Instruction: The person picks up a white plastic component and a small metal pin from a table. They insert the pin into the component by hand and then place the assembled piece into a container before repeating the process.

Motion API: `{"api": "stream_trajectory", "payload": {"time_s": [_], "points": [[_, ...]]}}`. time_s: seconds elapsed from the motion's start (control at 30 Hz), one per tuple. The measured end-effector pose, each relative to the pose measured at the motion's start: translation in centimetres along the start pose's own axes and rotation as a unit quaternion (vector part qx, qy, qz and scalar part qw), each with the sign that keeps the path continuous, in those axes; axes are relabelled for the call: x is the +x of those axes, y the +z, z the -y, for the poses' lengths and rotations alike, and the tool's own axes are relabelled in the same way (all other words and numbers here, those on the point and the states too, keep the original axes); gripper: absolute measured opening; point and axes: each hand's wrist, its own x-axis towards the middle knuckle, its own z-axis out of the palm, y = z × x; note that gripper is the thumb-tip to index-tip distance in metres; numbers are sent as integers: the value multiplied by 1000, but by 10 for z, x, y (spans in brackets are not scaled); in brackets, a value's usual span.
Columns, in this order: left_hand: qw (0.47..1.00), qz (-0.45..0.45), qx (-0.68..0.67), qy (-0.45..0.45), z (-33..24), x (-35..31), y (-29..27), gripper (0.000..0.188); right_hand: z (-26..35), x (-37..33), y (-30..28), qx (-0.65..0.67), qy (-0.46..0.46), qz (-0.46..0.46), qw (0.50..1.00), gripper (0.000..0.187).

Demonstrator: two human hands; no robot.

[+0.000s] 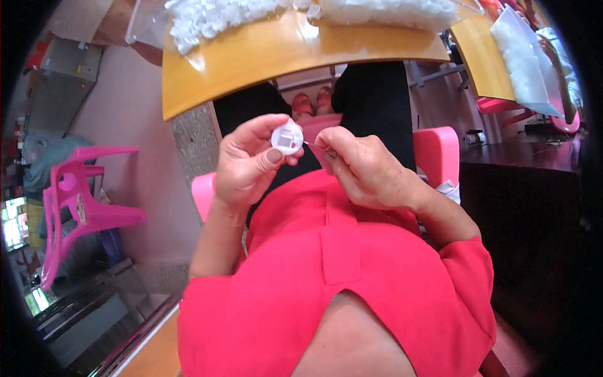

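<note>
Disc [287,140] on the wearer's side of table [282,58]. Left hand [246,161] pinches its rim; right hand [367,164] grips thin rod [313,145], tip beside disc, contact unclear. Judged best: brace disc, guide rod lightly.

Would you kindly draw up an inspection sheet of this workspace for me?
Surface: wooden table, with white pieces heaped on its far part.
Job's things: round white piece, with a squarish feature on its face; thin item, kind unclear.
Clutter: small object on the dark surface at right, unidentifiable.
Hands: left hand holds the round white piece; right hand pinches the thin item near its edge.
Cables: nothing clearly seen.
Surroundings: pink plastic chair at left.
</note>
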Motion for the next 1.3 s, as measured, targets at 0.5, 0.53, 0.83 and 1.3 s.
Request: {"api": "stream_trajectory", "payload": {"time_s": [0.5,0.53,0.83,1.3], "points": [[996,-18,93,9,12,-11,7,38,10,-14,-5,-121,-17,58,991,43],[995,-17,93,10,12,-11,7,38,10,-14,-4,-125,-14,56,991,43],[994,-15,105,1,12,-10,4,36,7,-12,-6,-147,-24,54,987,42],[990,-29,140,-13,15,-11,7,39,6,-9,-8,-150,-12,69,986,37]]}}
